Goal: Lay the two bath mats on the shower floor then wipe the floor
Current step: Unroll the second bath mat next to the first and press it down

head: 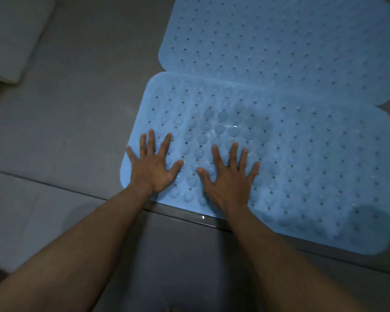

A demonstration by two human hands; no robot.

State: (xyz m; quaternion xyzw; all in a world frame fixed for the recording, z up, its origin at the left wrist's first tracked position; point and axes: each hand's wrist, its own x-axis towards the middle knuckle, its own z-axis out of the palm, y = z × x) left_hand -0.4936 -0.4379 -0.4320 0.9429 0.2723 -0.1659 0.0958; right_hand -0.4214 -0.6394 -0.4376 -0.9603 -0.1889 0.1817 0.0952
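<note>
**A:** Where are the mats right now?

**B:** Both are on the shower floor (81, 91). The near mat (302, 165) has its long axis running left-right, its far edge touching or slightly overlapping the far mat (291, 41).

**A:** Hands?

**B:** Left hand (154, 164) and right hand (230, 176) are flat, fingers spread, gripping nothing, on the near mat's left end, the left one nearer its left edge. Its right end looks a bit lumpy, so I'd press rightward.
</note>
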